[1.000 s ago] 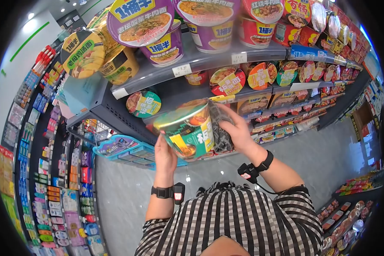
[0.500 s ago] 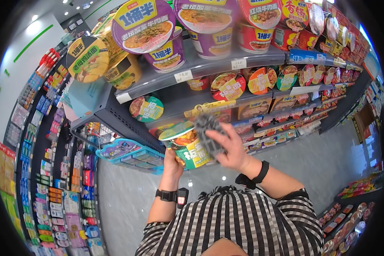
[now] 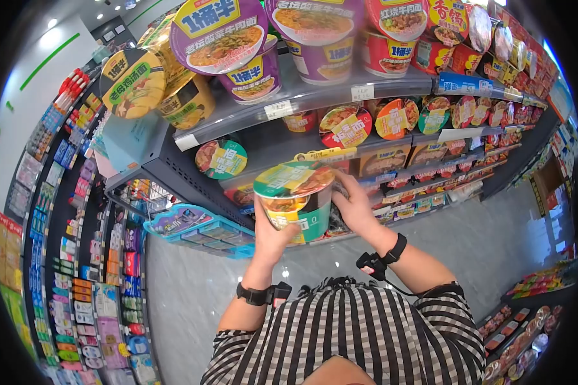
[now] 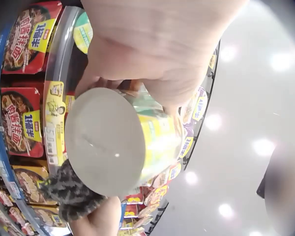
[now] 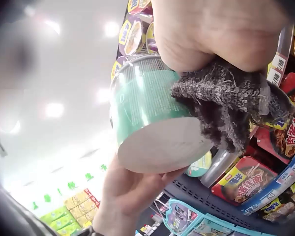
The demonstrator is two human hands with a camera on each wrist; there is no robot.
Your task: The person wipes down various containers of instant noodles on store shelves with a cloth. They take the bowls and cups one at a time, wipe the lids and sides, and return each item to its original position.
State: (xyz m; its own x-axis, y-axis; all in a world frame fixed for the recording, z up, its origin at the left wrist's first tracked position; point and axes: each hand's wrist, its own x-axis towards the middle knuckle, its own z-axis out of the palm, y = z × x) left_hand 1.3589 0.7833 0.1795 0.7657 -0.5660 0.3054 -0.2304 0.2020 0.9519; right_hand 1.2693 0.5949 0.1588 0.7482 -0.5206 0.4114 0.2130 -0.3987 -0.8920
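A green and yellow instant noodle cup is held up in front of the shelves, its picture lid facing upward in the head view. My left hand grips it around the left side, thumb across the front. In the left wrist view the cup's plain white base faces the camera. My right hand is at the cup's right side, holding a dark grey fuzzy cloth against the wall. Most of that cloth is hidden behind the cup in the head view.
Large purple noodle tubs and a yellow one line the upper shelf. Below stands a similar green cup beside red and orange ones. A blue display rack stands at the lower left. Packed shelves run along the left.
The cup has turned in my left hand, and its lid now shows more fully. My right hand with the cloth has moved from the cup's front to its far right side.
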